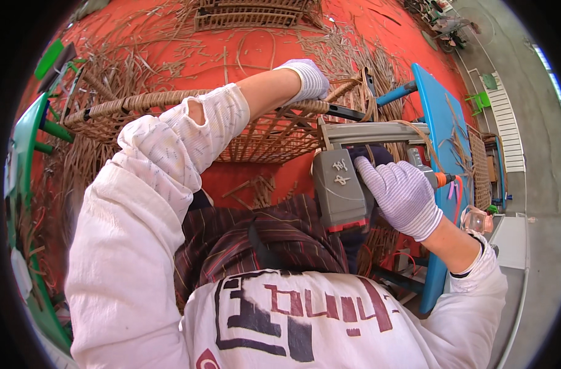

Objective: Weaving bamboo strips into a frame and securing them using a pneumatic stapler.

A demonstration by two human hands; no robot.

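Observation:
In a striped white-and-lilac glove, my right hand [400,194] wraps round the handle of a grey pneumatic staple gun [337,187]. The gun's nose end lies against the near right corner of a woven rattan frame [139,101], with an orange air fitting [443,179] at its rear. My left hand [306,79], gloved alike, is closed over the frame's wrapped top rail, its fingertips partly hidden. Below the rail hangs an open lattice of brown strips [265,136]. A loose brown strip [425,144] trails over the gun.
A blue table [440,117] stands at the right, a green one [27,154] at the left. Cut strips [151,58] litter the red floor [348,18]. Another woven piece [249,15] lies at the far side. A red hose [458,200] hangs beside the blue table.

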